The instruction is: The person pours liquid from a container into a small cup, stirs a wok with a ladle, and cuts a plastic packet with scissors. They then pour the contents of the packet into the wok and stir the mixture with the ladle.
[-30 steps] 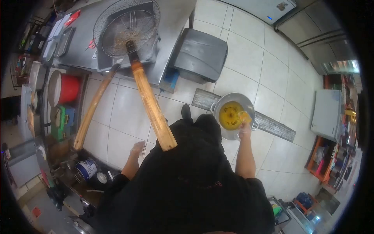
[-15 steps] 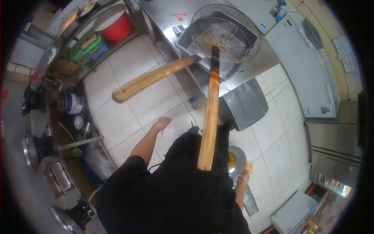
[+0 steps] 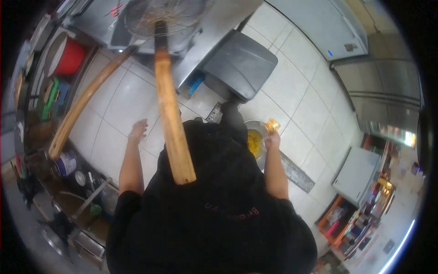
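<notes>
My left hand (image 3: 138,131) hangs over the tiled floor with its fingers apart, holding nothing. In my right hand (image 3: 272,140) is a small crumpled orange-yellow piece (image 3: 272,124); its exact kind I cannot tell. Close beside that hand, a metal basin (image 3: 250,123) with yellow contents (image 3: 253,142) is partly hidden by my black shirt. A wire strainer (image 3: 182,16) lies on the counter ahead, and its long wooden handle (image 3: 171,114) reaches back over my body. Another wooden handle (image 3: 93,89) extends out to the left.
A lidded grey bin (image 3: 242,64) stands by the steel counter (image 3: 223,23). Along the left are a red pot (image 3: 70,57), a green crate (image 3: 49,100) and a shelf with cans. A floor grate (image 3: 296,171) runs near my right arm. Fridges (image 3: 383,75) line the right.
The view has turned and shifted, bringing the counter and strainer farther left and up. My right hand, still holding the orange-yellow piece, appears higher in view. My left hand remains empty.
</notes>
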Action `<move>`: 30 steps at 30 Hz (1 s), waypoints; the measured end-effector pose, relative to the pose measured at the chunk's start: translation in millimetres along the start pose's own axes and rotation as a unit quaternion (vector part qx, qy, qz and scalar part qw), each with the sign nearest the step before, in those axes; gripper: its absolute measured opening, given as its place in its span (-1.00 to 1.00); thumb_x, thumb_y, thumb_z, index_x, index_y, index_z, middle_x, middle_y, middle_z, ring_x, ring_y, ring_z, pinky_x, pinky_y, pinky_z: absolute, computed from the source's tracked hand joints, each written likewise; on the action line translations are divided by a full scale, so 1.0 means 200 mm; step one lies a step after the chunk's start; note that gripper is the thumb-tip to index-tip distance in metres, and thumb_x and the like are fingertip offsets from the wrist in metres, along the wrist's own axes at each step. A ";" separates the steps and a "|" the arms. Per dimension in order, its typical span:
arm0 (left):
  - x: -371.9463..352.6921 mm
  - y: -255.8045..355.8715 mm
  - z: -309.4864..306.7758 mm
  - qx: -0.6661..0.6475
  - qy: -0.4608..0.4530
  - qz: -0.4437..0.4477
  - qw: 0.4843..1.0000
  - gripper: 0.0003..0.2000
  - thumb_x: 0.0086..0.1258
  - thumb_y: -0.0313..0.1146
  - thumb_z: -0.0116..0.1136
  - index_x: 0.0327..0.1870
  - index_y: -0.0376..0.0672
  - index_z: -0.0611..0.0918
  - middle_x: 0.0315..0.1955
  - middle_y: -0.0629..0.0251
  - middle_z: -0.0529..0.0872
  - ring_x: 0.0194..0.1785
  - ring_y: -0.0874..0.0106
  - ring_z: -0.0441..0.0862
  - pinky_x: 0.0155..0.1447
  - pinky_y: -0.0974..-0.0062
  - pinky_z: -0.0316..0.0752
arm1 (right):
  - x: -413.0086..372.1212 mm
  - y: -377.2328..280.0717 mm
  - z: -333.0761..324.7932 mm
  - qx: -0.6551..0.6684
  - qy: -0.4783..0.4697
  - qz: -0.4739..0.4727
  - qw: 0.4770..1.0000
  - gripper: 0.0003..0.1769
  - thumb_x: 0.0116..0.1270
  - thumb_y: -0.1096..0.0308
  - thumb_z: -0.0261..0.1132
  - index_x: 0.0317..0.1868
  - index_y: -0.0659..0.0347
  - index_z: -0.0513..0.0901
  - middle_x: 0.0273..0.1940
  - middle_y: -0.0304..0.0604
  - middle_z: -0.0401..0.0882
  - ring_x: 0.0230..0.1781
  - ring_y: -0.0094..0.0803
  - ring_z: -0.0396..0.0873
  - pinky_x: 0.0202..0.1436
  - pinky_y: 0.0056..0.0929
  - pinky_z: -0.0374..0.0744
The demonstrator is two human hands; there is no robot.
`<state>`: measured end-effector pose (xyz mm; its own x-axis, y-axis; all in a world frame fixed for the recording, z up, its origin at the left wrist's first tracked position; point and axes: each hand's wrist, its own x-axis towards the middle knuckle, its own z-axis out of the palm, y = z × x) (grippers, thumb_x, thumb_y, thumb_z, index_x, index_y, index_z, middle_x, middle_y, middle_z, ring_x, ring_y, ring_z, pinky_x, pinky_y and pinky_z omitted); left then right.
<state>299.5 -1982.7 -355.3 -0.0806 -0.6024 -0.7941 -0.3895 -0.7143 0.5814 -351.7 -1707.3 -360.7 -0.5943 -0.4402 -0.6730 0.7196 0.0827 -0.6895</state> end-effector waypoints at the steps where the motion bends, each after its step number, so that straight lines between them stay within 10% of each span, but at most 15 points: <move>1: -0.06 0.08 0.02 0.042 0.026 -0.012 0.999 -0.42 0.52 0.06 0.05 0.45 -0.04 0.45 0.26 0.25 0.59 0.26 0.22 0.52 0.22 0.13 0.51 | 0.03 -0.02 0.08 -0.015 0.025 -0.024 0.999 -0.92 0.41 0.39 0.28 -0.11 0.11 0.61 -0.43 -0.32 0.47 -0.57 -0.52 0.45 -0.60 -0.53 0.41; 9: -0.13 -0.03 -0.06 0.014 -0.030 -0.006 0.999 -0.38 0.50 0.14 0.06 0.40 -0.11 0.49 0.24 0.18 0.61 0.23 0.28 0.55 0.16 0.25 0.52 | 0.86 0.04 0.34 -0.216 0.196 -0.047 0.955 -0.66 0.37 0.16 0.23 -0.18 0.29 0.73 -0.32 -0.13 0.67 -0.36 -0.22 0.63 -0.38 -0.16 0.55; 12: -0.30 0.09 0.00 0.136 -0.004 -0.034 0.990 -0.42 0.47 0.11 0.11 0.28 -0.20 0.58 0.15 0.11 0.68 0.12 0.29 0.64 0.09 0.29 0.57 | 0.93 -0.07 0.61 -0.279 0.201 -0.041 0.938 -0.86 0.31 0.36 0.30 -0.14 0.14 0.63 -0.51 -0.24 0.42 -0.64 -0.39 0.34 -0.63 -0.31 0.35; 18: -0.20 -0.25 -0.20 0.394 0.063 0.108 0.911 -0.44 0.51 0.07 0.05 0.16 -0.33 0.64 0.06 0.01 0.75 0.08 0.25 0.73 0.05 0.26 0.65 | 0.96 -0.13 0.93 -0.162 0.021 0.027 0.986 -0.81 0.47 0.24 0.20 -0.08 0.17 0.62 -0.34 -0.18 0.54 -0.44 -0.33 0.45 -0.35 -0.23 0.53; 21: -0.34 -0.16 -0.15 0.423 -0.004 0.014 0.906 -0.46 0.53 0.06 0.02 0.21 -0.26 0.63 0.07 0.07 0.74 0.16 0.27 0.69 0.01 0.23 0.66 | 1.27 0.01 0.72 -0.361 -0.027 -0.010 0.932 -0.74 0.51 0.15 0.22 -0.01 0.16 0.60 -0.23 -0.17 0.57 -0.34 -0.32 0.47 -0.24 -0.24 0.56; 23: -0.45 -0.14 -0.07 0.149 0.089 -0.007 0.985 -0.49 0.52 0.06 0.02 0.28 -0.13 0.61 0.09 0.20 0.71 0.17 0.30 0.64 -0.05 0.23 0.66 | 1.19 0.02 0.60 -0.329 -0.111 -0.036 0.937 -0.55 0.51 0.06 0.26 0.21 0.21 0.56 0.04 -0.12 0.61 -0.08 -0.25 0.58 0.02 -0.25 0.61; 30: -0.20 -0.37 -0.22 0.130 -0.010 -0.087 0.988 -0.49 0.49 0.07 0.08 0.34 0.00 0.59 0.13 0.31 0.67 0.01 0.36 0.59 -0.09 0.31 0.61 | 0.48 -0.34 0.77 -0.049 -0.150 -0.189 0.969 -0.28 0.55 0.13 0.24 0.57 0.22 0.21 0.55 0.02 0.24 0.53 -0.08 0.27 0.56 -0.13 0.32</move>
<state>372.8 -1921.3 -358.0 -0.0094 -0.4695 -0.8829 -0.6211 -0.6892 0.3731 -401.1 -1893.3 -337.3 -0.6670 -0.6948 -0.2688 0.4247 -0.0581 -0.9035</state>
